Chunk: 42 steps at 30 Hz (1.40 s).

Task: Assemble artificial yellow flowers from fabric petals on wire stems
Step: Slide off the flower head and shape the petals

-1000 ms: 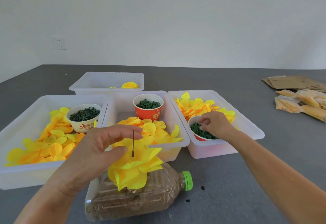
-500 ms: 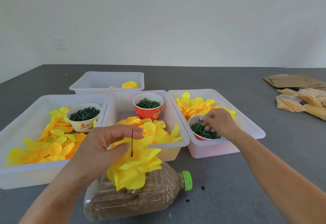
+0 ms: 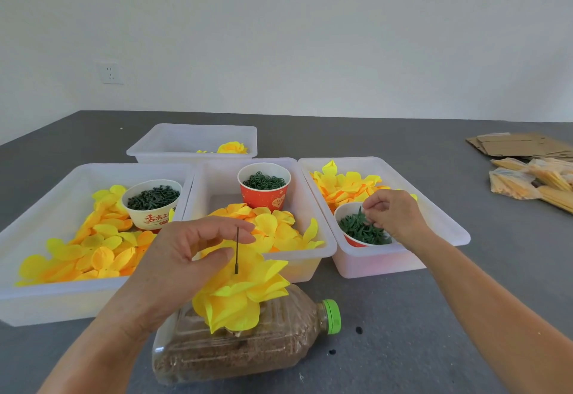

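Picking a green piece while the flower waits on its wire

The left hand (image 3: 186,257), fingers loosely curled, steadies the yellow flower (image 3: 242,297) on the wire stem (image 3: 237,251), just above the green-capped bottle (image 3: 248,341) lying on the bench (image 3: 434,316). Beyond the bottle to the right, the right hand (image 3: 393,214) pinches a green piece (image 3: 361,212) over the cup (image 3: 344,212). Risk, as I judge it: the loosely stacked petals could slide up the stem, or several tangled pieces could lift together.

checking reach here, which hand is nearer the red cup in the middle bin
Left. The left hand is just in front of the red cup, over the same bin; the right hand is off to its right over the neighbouring bin.
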{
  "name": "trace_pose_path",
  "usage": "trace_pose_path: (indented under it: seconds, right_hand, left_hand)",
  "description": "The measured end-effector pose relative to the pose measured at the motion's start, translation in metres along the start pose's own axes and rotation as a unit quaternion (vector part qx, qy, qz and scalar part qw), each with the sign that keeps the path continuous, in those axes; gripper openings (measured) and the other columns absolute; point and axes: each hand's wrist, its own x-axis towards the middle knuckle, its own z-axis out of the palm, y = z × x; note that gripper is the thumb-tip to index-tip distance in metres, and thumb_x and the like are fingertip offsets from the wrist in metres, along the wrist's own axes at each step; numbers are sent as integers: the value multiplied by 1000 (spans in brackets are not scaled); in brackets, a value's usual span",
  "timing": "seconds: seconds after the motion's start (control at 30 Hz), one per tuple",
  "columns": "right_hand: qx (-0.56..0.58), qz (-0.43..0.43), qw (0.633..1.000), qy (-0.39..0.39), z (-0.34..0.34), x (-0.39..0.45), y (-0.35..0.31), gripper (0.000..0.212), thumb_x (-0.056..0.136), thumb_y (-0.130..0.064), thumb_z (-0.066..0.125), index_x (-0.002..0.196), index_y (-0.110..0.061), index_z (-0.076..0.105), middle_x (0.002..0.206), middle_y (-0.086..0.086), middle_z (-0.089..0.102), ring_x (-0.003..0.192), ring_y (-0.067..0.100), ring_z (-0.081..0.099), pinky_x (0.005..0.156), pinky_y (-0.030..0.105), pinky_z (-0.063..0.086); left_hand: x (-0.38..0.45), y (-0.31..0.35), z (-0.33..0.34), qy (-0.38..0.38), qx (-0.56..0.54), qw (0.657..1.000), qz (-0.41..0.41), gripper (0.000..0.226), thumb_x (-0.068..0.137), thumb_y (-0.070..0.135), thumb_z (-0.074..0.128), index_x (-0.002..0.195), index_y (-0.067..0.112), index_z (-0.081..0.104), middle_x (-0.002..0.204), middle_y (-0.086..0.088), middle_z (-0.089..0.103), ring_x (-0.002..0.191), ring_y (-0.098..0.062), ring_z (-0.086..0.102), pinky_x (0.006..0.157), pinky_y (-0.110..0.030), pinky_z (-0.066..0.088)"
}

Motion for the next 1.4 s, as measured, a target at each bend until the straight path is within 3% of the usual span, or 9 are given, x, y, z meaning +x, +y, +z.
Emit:
trace_pose_path:
  seconds: [0.23, 0.37, 0.47, 0.57, 0.7, 0.87, 1.0, 1.13, 1.4]
  right_hand:
    - [49, -11, 998, 30, 0, -3, -1, 5, 80, 6, 65, 83, 2, 66, 72, 19, 65, 60, 22, 58, 64, 28, 51]
    - [4, -29, 999, 39, 3, 0, 0, 9, 86, 1, 59, 89, 1, 68, 68, 10, 62, 68, 23, 58, 76, 36, 49]
    - [-32, -28, 998, 43, 5, 1, -3, 18, 92, -2, 48, 88, -1, 66, 73, 11, 61, 71, 24, 59, 73, 34, 47]
    - [-26, -32, 996, 75, 4, -3, -14, 20, 93, -6, 45, 82, -5, 62, 75, 12, 64, 59, 12, 60, 67, 30, 47]
    - [68, -71, 993, 71, 7, -19, -48, 24, 83, -3, 56, 66, -20, 63, 55, -2, 65, 45, 2, 55, 58, 25, 49]
    - [217, -132, 967, 11, 23, -53, -100, 21, 80, 4, 63, 69, -14, 65, 49, -6, 63, 41, 4, 54, 44, 15, 44]
    - [251, -206, 946, -3, 38, -80, -131, 25, 78, 3, 67, 71, -21, 67, 56, -11, 64, 48, 5, 59, 48, 16, 45]
    - [208, -284, 936, 22, 51, -99, -150, 23, 78, 0, 70, 74, -22, 67, 59, -13, 63, 56, 6, 62, 53, 12, 46]
    - [141, -388, 909, 61, 57, -107, -148, 8, 77, -1, 68, 83, -7, 72, 72, 3, 66, 64, 14, 65, 62, 27, 53]
  left_hand:
    - [0, 2, 0, 14, 2, 1000, 9, 41, 81, -17, 55, 83, 19, 75, 100, 14, 72, 106, 1, 61, 90, -25, 43]
    - [2, 2, 1, 36, -1, 999, 15, 39, 81, -18, 55, 84, 16, 75, 100, 14, 72, 105, 3, 61, 90, -21, 41]
    - [3, 1, 0, 56, -5, 998, 16, 37, 81, -16, 55, 84, 15, 75, 100, 12, 72, 104, 1, 62, 92, -25, 41]
    - [3, 3, 0, 96, -1, 995, 20, 36, 83, -13, 55, 83, 18, 74, 99, 15, 72, 102, 1, 62, 92, -24, 42]
    - [3, 10, 0, 188, 37, 981, 40, 37, 84, -4, 60, 84, 31, 70, 93, 28, 69, 93, 8, 61, 85, -11, 42]
    - [4, 18, -7, 253, 48, 965, 51, 21, 83, 6, 64, 87, 26, 72, 92, 23, 69, 86, 3, 63, 77, -7, 45]
    - [3, 30, -10, 256, 33, 964, 68, 11, 76, 14, 73, 83, 23, 72, 79, 16, 71, 66, 4, 61, 61, -5, 42]
    - [4, 43, -5, 207, 20, 975, 82, 18, 62, 33, 72, 80, 28, 70, 69, 16, 70, 62, 3, 60, 62, -7, 45]
    - [7, 43, 0, 196, 101, 966, 132, 16, 73, 8, 77, 80, 22, 73, 74, 9, 70, 64, 0, 61, 63, -9, 46]
